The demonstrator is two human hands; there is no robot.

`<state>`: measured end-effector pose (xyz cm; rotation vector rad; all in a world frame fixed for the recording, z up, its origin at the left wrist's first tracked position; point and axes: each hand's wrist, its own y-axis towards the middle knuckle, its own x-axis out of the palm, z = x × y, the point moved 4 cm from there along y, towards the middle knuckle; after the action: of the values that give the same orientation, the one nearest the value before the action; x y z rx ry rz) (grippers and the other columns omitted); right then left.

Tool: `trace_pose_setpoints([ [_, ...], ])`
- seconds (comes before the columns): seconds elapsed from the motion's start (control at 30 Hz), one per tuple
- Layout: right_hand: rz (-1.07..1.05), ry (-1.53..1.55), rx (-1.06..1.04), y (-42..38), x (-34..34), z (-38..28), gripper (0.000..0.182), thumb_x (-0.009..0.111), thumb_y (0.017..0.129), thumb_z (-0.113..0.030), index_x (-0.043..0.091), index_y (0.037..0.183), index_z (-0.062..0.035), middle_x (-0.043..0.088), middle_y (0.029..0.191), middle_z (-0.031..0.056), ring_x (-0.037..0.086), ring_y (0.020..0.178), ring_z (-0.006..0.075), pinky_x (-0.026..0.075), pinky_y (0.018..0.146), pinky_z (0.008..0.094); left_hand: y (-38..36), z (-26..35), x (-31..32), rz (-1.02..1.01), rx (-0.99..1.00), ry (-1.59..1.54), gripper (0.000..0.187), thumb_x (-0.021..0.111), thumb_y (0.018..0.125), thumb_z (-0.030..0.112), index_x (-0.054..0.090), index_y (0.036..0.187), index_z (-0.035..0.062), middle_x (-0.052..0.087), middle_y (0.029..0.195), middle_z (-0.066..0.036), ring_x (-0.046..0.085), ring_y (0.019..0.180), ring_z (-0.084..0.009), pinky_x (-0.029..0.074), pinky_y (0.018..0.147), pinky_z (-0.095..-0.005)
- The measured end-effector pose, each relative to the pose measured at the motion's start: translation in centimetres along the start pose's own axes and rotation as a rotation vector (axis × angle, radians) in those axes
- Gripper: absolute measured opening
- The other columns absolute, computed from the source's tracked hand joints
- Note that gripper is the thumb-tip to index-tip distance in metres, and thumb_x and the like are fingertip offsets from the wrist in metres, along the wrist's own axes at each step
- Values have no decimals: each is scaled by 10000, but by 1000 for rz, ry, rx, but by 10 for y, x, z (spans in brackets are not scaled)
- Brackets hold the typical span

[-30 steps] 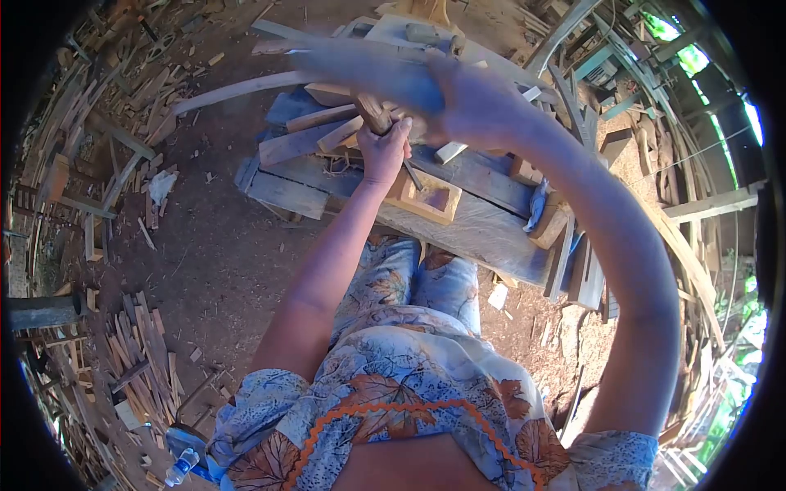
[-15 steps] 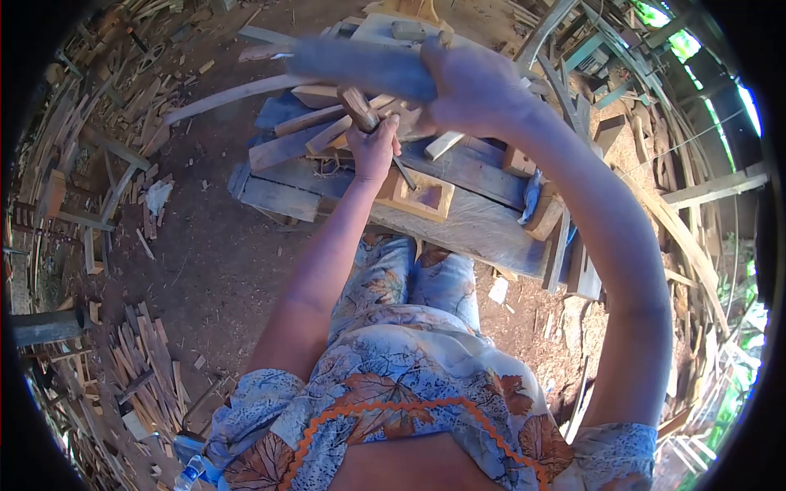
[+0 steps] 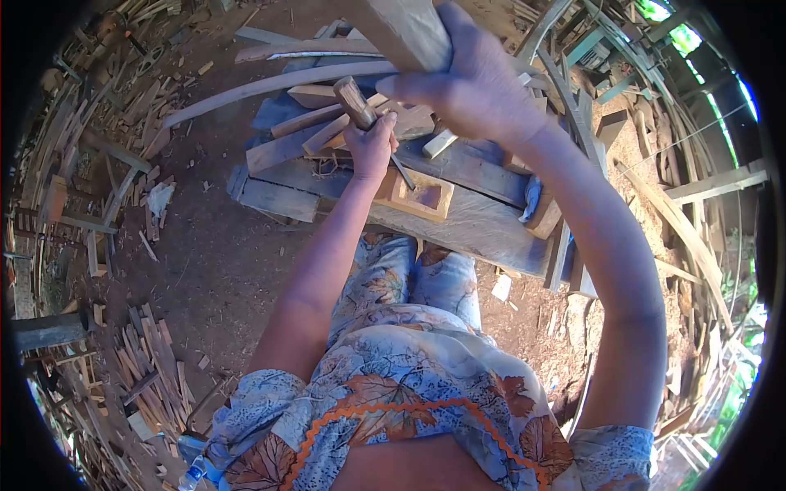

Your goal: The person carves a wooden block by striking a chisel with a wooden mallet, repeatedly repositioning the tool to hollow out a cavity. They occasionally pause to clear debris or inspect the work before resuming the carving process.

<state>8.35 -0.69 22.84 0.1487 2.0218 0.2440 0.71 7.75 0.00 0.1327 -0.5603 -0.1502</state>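
Step under way, by all appearances: chopping out the rectangular recess (image 3: 427,196) of a pale yellow, oblong wooden block (image 3: 419,210), at a point between blows. Lying recess-up on the grey, weathered plank counter (image 3: 483,225), near its close edge. Wrapped firmly in the left hand (image 3: 372,147): a brown wooden-handled, slim dark-bladed chisel (image 3: 355,101), tilted, handle end up and to the left, blade slanting down into the recess. Cannot tell whether biting into the wood or merely resting there. Gripped in the right hand (image 3: 491,86), raised high: a thick grey-brown wooden club (image 3: 405,33), cut off by the upper edge of view and apart from the chisel. Beyond the block, a loose pale wooden strip (image 3: 440,144); off to the right, a crumpled light-blue cloth (image 3: 531,200). Called for in a next stroke, as a judgement: blade kept at its slant against the chosen spot, left fingers well below the handle's end, club brought squarely onto that end rather than onto knuckles. Also worth minding: possible sliding under a hard blow, with no clamp visible
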Motion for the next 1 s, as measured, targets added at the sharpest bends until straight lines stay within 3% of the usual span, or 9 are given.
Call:
trace_pose_setpoints([
  [0.07,54,68,14,4,3,8,621,779,614,-334,588,1088,19,644,957,187,636,893,290,481,788,392,-1,1,1,7,1,15,160,665,788,85,517,749,41,522,568,-39,482,395,-132,379,386,-258],
  [0.13,-506,-464,143,11,19,18,623,786,603,-337,592,1068,29,644,959,191,641,878,292,497,747,373,-1,0,2,13,-10,14,155,667,782,80,520,754,43,513,550,-34,483,397,-131,378,387,-256],
  [0.4,20,-73,-9,28,8,5,571,758,615,-379,645,1000,28,669,884,178,654,852,298,512,769,369,-1,-2,4,11,-11,37,154,672,773,79,526,740,41,504,520,-29,487,394,-129,371,383,-249],
  [0.53,-420,-404,136,28,12,21,575,773,600,-410,662,977,10,668,943,195,651,865,319,513,786,388,-2,2,5,-27,-1,34,153,667,781,72,522,748,35,514,550,-33,491,400,-129,372,383,-251],
  [0.67,-286,-222,103,19,-5,13,677,768,646,-332,541,1151,56,634,936,195,635,881,295,480,781,370,-1,-5,3,-7,-21,-26,156,668,778,66,517,753,31,525,540,-21,502,397,-103,399,387,-229],
  [0.73,128,-230,-358,1,2,7,683,782,612,-340,551,1120,55,623,975,197,634,875,295,479,770,369,0,-3,6,-14,-20,-19,155,668,781,67,519,757,32,528,544,-22,504,400,-102,398,389,-227],
  [0.77,-8,24,87,8,16,36,669,789,608,-349,552,1090,49,614,987,200,627,870,304,477,771,367,-1,-3,7,-16,-22,-10,153,668,783,69,521,760,33,531,547,-22,506,403,-101,397,392,-225],
  [0.87,-462,-157,225,-11,39,60,657,793,616,-314,541,1102,49,613,967,206,622,878,284,476,780,353,1,-5,6,-53,-13,2,153,670,783,73,522,766,38,535,549,-24,507,402,-103,393,394,-225],
  [1.0,-406,-107,269,-44,21,64,673,793,616,-300,529,1129,47,619,955,189,614,887,264,475,784,335,-5,-3,4,-45,-9,34,180,686,780,110,527,732,40,530,565,-39,499,416,-130,374,407,-250],
])
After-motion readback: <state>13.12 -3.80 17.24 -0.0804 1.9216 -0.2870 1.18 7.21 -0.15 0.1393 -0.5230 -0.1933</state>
